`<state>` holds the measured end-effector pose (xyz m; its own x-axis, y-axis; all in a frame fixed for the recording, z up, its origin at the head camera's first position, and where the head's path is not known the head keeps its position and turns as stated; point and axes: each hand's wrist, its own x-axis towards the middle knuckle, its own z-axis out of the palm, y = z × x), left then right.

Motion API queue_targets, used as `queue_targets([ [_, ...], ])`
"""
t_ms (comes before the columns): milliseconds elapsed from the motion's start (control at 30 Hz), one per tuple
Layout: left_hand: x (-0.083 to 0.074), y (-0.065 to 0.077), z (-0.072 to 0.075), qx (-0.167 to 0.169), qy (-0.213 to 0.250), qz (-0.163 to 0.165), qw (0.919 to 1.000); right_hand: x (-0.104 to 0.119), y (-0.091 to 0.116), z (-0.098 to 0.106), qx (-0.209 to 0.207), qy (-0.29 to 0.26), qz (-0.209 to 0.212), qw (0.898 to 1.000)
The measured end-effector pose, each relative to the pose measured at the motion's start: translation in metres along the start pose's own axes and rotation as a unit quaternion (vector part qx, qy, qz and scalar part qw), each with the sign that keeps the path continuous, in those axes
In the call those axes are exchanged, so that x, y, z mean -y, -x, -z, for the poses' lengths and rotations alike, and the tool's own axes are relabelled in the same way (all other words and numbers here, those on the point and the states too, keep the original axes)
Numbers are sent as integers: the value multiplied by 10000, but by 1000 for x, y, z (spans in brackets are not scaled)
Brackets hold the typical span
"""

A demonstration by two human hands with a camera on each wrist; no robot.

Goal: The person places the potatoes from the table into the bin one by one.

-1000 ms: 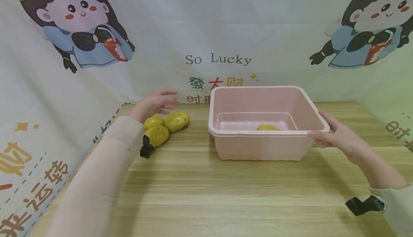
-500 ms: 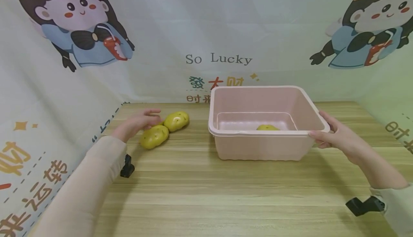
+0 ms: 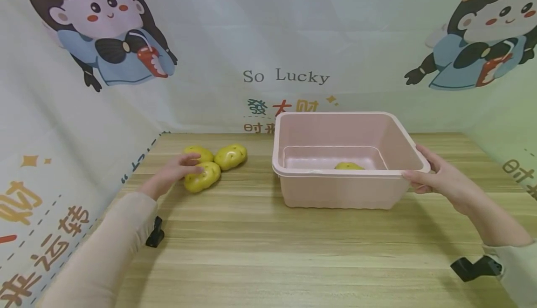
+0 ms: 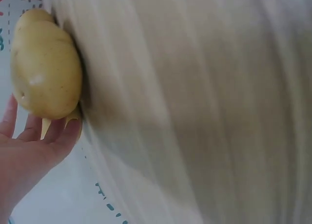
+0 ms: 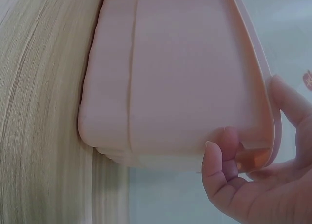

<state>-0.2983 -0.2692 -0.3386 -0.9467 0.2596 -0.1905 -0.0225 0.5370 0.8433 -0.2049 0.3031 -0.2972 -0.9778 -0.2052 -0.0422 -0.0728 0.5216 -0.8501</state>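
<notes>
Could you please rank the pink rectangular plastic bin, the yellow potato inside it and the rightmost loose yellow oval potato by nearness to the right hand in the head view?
1. Pink rectangular plastic bin: right end gripped by the right hand.
2. Yellow potato inside: left of the hand.
3. Loose yellow oval potato: farther left.

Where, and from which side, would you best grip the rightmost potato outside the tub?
I'd probably grip the rightmost potato across its middle, from above or the right: it's oblong, with the near potato and far potato crowding its left.
</notes>
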Motion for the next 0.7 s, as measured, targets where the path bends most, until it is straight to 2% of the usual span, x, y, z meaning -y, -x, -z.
queue_targets([
  [167, 8, 0, -5, -172, -5, -165, 9997, -1, 0, -1, -1, -39, 25, 10000],
  [400, 11, -3, -13, -410, -508, -205, 9977, -2, 0, 0, -16, -67, 125, 9999],
  [700, 16, -3, -20, -224, -427, -89, 9988, -1, 0, 1, -22, 28, 57, 10000],
])
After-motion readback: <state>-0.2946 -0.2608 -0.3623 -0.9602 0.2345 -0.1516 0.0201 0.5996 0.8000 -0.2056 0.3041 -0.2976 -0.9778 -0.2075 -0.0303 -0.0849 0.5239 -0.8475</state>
